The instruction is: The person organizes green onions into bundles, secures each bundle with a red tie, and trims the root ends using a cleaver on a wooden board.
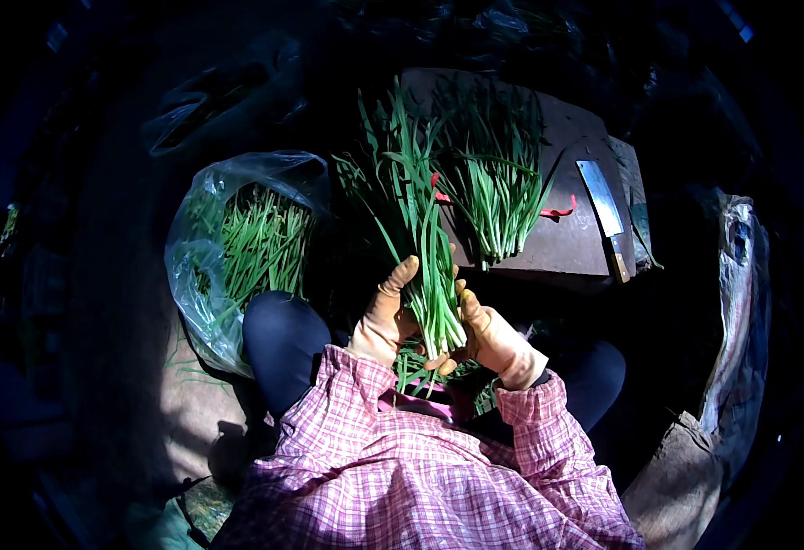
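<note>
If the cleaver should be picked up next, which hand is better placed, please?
The right hand, probably: it is nearer the cleaver, whose handle is at its near end. But it and the left hand both hold the green bunch.

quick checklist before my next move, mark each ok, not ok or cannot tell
1. Held bunch of greens supported: ok, left hand and right hand both on it.
2. Held bunch untied all round: cannot tell, its far side is hidden.
3. Second bunch tied: not ok, the red strip's ends lie apart.
4. Knife clear of hands: ok, right side of board.
5. Plastic bag open: ok, greens show inside.
</note>
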`<state>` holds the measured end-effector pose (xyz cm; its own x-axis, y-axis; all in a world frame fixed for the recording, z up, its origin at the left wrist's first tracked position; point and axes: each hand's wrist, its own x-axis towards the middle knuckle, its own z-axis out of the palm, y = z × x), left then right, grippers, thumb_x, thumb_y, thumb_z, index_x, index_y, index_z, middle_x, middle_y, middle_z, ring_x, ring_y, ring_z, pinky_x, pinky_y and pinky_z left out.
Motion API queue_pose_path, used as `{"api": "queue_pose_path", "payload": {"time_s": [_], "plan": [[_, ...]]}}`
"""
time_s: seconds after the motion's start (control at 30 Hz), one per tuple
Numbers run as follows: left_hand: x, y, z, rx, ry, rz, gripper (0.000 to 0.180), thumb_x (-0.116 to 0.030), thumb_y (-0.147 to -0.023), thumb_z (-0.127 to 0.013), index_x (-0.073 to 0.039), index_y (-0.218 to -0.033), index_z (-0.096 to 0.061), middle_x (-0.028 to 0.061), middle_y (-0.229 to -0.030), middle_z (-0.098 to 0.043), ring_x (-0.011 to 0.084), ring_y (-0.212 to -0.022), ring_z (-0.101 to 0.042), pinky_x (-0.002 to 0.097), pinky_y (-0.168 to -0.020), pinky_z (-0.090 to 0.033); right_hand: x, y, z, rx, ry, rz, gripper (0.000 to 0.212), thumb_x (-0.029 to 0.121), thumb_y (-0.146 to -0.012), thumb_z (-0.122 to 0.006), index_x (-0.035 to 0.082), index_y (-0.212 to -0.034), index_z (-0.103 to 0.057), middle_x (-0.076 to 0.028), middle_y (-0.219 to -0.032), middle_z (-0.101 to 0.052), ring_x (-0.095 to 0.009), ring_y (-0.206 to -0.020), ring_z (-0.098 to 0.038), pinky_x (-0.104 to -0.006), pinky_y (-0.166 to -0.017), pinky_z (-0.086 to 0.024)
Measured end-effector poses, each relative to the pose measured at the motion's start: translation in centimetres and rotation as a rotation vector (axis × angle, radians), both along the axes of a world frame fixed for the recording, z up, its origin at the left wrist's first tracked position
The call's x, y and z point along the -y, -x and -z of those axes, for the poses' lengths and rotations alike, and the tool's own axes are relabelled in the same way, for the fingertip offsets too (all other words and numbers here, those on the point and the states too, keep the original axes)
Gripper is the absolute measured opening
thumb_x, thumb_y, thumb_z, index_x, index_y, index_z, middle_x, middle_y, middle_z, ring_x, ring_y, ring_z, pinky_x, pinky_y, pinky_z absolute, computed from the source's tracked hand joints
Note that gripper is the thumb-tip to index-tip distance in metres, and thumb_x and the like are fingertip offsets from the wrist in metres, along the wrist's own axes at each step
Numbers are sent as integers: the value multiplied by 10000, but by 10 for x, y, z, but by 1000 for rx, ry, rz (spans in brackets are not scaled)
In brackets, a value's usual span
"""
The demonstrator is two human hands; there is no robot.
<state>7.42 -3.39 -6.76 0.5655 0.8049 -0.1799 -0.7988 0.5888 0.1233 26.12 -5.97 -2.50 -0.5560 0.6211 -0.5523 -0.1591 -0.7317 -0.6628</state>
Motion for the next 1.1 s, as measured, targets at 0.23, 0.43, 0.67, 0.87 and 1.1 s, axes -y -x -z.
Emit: {"api": "queue_pose_path", "payload": {"time_s": [0.23,0.43,0.67,0.87,1.1], "plan": [[-9,-9,14,-235,133,-51,538,-354,-845,-806,-17,-1225,-627,162,-1126,-708,323,-1056,-695,491,-936,-580,3,7,-24,709,-577,359,355,238,-874,-799,-14,-1100,-688,-97,-978,-728,-155,-858,-698,-275,-773,-550],[-9,-9,50,-198,149,-124,579,-355,-861,-771,48,-1239,-597,255,-1168,-680,366,-1031,-694,501,-951,-567,-3,19,-20,517,-279,411,236,141,-900,-778,-31,-1032,-684,-28,-838,-694,-69,-693,-607,-216,-599,-485],[-5,-15,53,-334,187,-252,408,-194,-863,-772,19,-1181,-629,163,-1105,-716,303,-947,-707,447,-875,-597,-9,27,2,592,-438,393,216,135,-904,-772,0,-1031,-660,-15,-830,-684,-55,-678,-599,-202,-582,-462],[-9,-14,20,-397,293,-229,215,-190,-876,-748,-64,-1029,-665,67,-914,-714,241,-896,-711,431,-810,-606,16,18,-15,189,-370,610,142,83,-937,-715,-10,-1013,-639,-82,-927,-706,-112,-673,-625,-237,-576,-498],[-25,-4,19,-389,289,-435,218,-37,-825,-772,0,-1003,-651,112,-885,-689,267,-807,-699,417,-843,-628,42,-56,-46,168,-175,-183,293,76,-845,-815,-45,-1085,-699,-141,-994,-747,-193,-842,-721,-315,-739,-600]]}}
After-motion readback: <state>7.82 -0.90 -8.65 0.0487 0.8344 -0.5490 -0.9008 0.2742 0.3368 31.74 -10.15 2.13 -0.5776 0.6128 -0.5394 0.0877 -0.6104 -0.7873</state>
